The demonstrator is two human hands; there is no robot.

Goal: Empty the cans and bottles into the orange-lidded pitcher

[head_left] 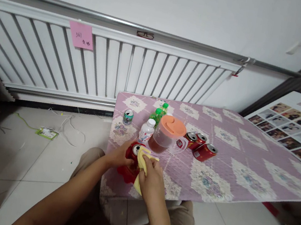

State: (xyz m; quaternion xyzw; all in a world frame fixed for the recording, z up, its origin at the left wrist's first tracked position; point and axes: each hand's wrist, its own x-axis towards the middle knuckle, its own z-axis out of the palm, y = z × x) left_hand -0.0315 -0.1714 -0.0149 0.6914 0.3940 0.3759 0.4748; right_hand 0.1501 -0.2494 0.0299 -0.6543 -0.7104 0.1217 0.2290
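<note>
Red aluminium drink can is standing at the near-left edge of the lilac-patterned bench, just in front of the orange-lidded pitcher, with the left hand gripping it and the right hand clamping a yellow cloth against its top, wiping apparently underway, while three other red cans are lying unwiped.

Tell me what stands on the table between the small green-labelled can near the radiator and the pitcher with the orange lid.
In the head view, between the small green-labelled can and the orange-lidded clear pitcher stand a white-capped clear plastic bottle and two green bottles.
</note>
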